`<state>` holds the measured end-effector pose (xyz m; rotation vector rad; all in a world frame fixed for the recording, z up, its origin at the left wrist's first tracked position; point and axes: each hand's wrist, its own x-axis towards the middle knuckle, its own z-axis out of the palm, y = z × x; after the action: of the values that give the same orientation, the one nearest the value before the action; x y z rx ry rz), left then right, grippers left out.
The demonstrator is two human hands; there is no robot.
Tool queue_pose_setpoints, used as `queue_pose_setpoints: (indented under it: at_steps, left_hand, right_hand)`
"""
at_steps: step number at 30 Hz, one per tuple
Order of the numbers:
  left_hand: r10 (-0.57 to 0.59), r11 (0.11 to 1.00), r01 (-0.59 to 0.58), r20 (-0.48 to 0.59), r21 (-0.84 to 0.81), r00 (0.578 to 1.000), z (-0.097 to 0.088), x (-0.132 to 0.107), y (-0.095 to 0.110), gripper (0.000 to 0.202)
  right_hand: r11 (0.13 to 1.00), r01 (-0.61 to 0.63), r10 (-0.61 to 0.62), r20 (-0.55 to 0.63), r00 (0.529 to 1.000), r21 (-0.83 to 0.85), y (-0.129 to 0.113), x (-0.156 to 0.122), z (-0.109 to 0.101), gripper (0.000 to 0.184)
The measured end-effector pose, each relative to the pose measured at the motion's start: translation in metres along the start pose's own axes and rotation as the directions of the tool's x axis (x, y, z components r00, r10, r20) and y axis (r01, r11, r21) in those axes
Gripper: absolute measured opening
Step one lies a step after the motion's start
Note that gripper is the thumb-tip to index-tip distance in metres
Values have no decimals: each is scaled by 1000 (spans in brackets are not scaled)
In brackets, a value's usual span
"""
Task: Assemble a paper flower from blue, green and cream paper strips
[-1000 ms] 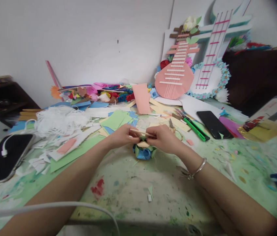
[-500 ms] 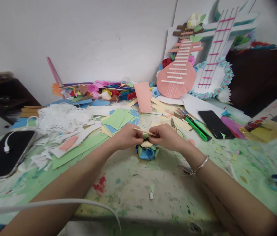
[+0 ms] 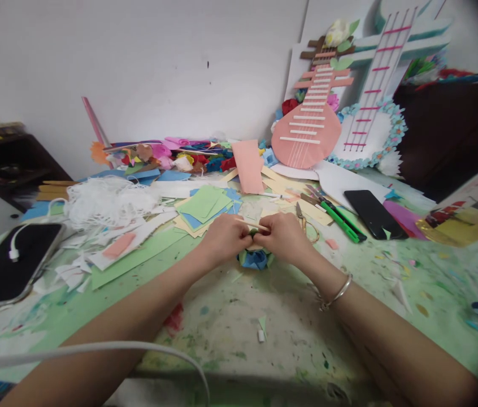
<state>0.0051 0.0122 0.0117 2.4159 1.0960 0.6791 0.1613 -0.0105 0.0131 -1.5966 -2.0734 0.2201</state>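
Note:
My left hand (image 3: 223, 240) and my right hand (image 3: 283, 237) meet at the table's middle, fingers closed. Together they pinch a thin wooden stick (image 3: 252, 224) that lies across their fingertips. Just under the hands sits a blue and green paper flower (image 3: 256, 259) on the paint-stained table (image 3: 239, 322), partly hidden by my fingers. A silver bracelet (image 3: 336, 294) circles my right wrist.
Coloured paper sheets (image 3: 205, 206) and scraps lie behind my hands, with a white thread pile (image 3: 107, 200) at left. A phone (image 3: 8, 265) with a cable lies far left, another phone (image 3: 370, 213) and green pens (image 3: 340, 221) at right. Paper instruments (image 3: 311, 127) lean on the wall.
My hands have drawn closer together and lower over the paper flower, hiding more of it. The stick now shows shorter between my fingers.

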Motion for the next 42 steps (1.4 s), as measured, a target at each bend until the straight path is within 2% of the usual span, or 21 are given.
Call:
queue_pose_setpoints:
  at_steps: [2,4,8,11,14,20,26,31,35,38,42]
  left_hand:
    - [-3,988,8,-29,155,1000,1,1,-1,21]
    - [-12,980,15,-16,198,1000,-1,2,-2,20]
    - [-52,991,43,68,128,996,-12,3,-2,16]
    - [-77,990,60,128,128,989,-19,2,-3,13]
    - [-54,993,36,163,110,985,-21,3,-7,12]
    - [66,996,-77,191,48,979,-14,5,-9,10]
    - [20,957,-25,20,290,1000,-2,3,1,13]
    - [28,902,-11,-33,432,999,5,1,1,16]
    - [-9,908,54,-109,416,994,9,-3,7,18]
    - [-82,922,135,-158,363,984,12,-5,13,18]
    - [-199,964,225,-179,141,964,7,-1,10,16]
  right_hand:
    - [999,11,-11,1,1000,-36,0,0,-2,15]
    - [998,45,-44,33,999,-44,2,0,-4,14]
    - [991,106,-95,135,986,-76,1,0,-8,18]
    - [984,103,-85,129,988,-148,-3,-2,-7,19]
    - [978,119,-98,125,987,-169,-7,-4,-6,18]
    - [975,114,-93,120,988,-189,-7,-3,-5,17]
    - [956,48,-38,39,999,-290,-9,-4,-3,19]
    - [920,26,-35,-17,999,-390,-14,-6,-1,21]
    - [881,45,-77,-49,996,-470,-15,-5,2,21]
    - [869,50,-85,-50,995,-492,-15,-5,3,20]
    - [893,40,-77,-65,995,-447,-14,-4,3,20]
